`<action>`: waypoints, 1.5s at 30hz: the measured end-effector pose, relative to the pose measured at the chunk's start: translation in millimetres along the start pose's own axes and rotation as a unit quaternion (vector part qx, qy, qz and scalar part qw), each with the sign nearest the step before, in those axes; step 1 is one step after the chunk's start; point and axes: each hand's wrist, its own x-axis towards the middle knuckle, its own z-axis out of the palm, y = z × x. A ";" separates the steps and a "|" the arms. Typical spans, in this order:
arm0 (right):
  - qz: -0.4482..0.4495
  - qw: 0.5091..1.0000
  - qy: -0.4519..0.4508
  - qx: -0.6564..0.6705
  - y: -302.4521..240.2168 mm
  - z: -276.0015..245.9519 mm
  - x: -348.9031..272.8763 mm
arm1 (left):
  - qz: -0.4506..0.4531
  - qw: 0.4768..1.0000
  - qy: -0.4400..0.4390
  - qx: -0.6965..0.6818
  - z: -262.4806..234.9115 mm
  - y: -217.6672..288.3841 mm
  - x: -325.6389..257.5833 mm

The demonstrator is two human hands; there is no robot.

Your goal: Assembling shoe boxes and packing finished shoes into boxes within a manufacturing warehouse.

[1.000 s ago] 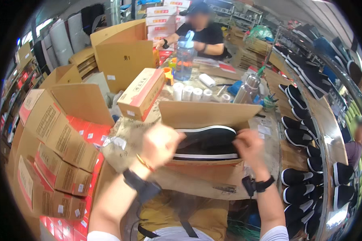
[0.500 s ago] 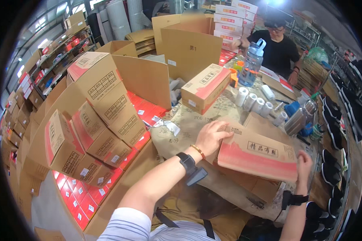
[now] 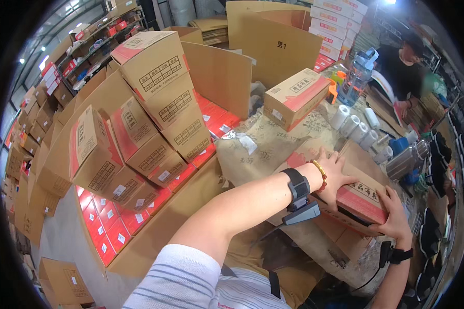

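A brown-and-red cardboard shoebox (image 3: pixel 365 194) lies in front of me on the table, its lid down with a dark gap along the near side. My left hand (image 3: pixel 331 177) rests on the lid with its fingers spread. At the box's right end, my right hand (image 3: pixel 395 216) grips the corner, thumb on the near side and fingers over the top. Whatever is inside the box is hidden. Beyond it, a closed shoebox (image 3: pixel 299 95) of the same kind stands on the paper-covered tabletop (image 3: pixel 242 165).
Stacked shoeboxes (image 3: pixel 165 77) stand at the left on red boxes (image 3: pixel 108 216) inside a large carton. White rolls (image 3: pixel 351 126) and a blue water bottle (image 3: pixel 358 74) stand at the far right. Black shoes (image 3: pixel 428 232) line the right side. A co-worker (image 3: pixel 402 62) is across the table.
The shoebox's lid has come down from a raised tilt. My left hand has shifted from the lid's left edge onto its top, fingers spreading. The camera view has swung, moving the surroundings.
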 end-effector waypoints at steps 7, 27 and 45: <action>-0.025 0.985 0.170 0.016 8.4 51.6 -34.2 | 0.035 0.983 0.179 -0.005 37.7 15.9 -24.6; 0.028 0.596 0.179 0.782 -9.6 163.2 -64.4 | -0.067 0.670 0.493 -0.551 105.7 60.1 -67.1; 0.192 0.880 0.416 0.126 5.4 189.0 4.6 | -0.038 0.471 0.300 -0.828 -31.4 -234.4 -48.4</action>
